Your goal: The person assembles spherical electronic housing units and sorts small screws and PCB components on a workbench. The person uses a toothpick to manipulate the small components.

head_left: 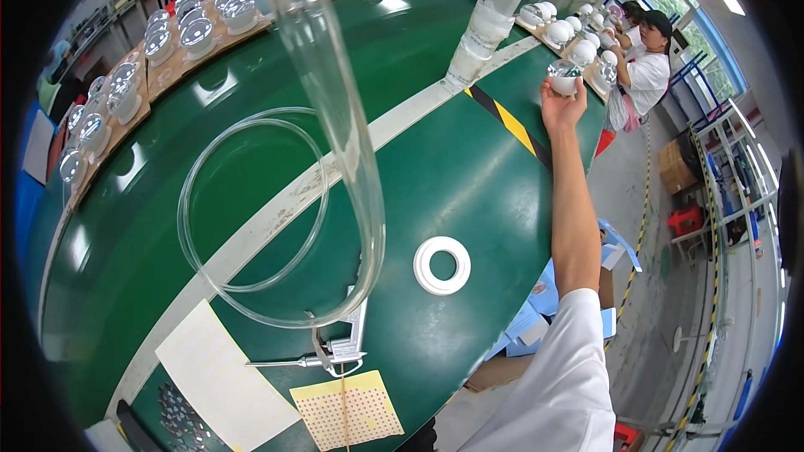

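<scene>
While my right hand (563, 104) reaches to the upper right of the frame, its fingers are curled partway, gripping the white base of a clear-domed globe (564, 71) just beside the other globes (581, 52) there. My left hand is out of view, so I cannot tell what it does. To handle this well, I'd judge, I should grip low on the base, leave the glossy top unsmudged, hold it level and move slowly so it knocks no neighbour.
</scene>
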